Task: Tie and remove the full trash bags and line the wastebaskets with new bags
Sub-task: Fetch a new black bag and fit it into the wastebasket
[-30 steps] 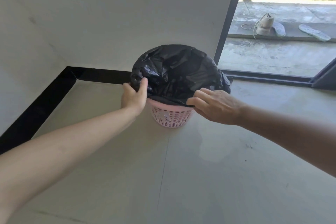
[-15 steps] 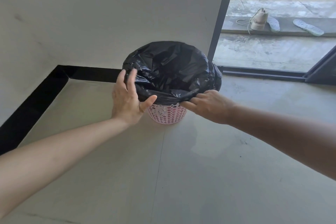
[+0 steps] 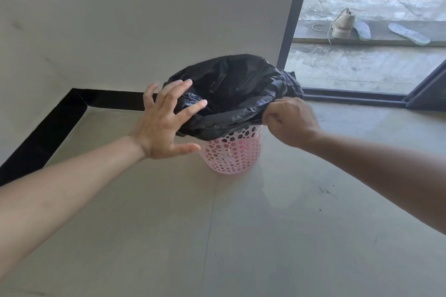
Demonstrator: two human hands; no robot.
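Note:
A small pink wastebasket [image 3: 233,154] with round holes stands on the floor near the wall corner. A black trash bag [image 3: 239,94] sits in it, its top folded down over the rim and puffed up above. My left hand [image 3: 164,123] is spread, fingers straight, at the bag's left edge, with the fingertips over the plastic. My right hand [image 3: 289,120] grips the bag's folded edge at the right side of the rim, fingers curled round the plastic.
A grey tiled floor [image 3: 217,224] spreads in front. White walls with a black skirting board [image 3: 55,123] close the left and back. A dark door frame [image 3: 289,19] stands right of the basket; outside lie a shoe [image 3: 342,24] and two insoles.
My left hand let go of the bag's edge and spread its fingers. My right hand slid along the rim to the right side, still holding the plastic. The view moved closer.

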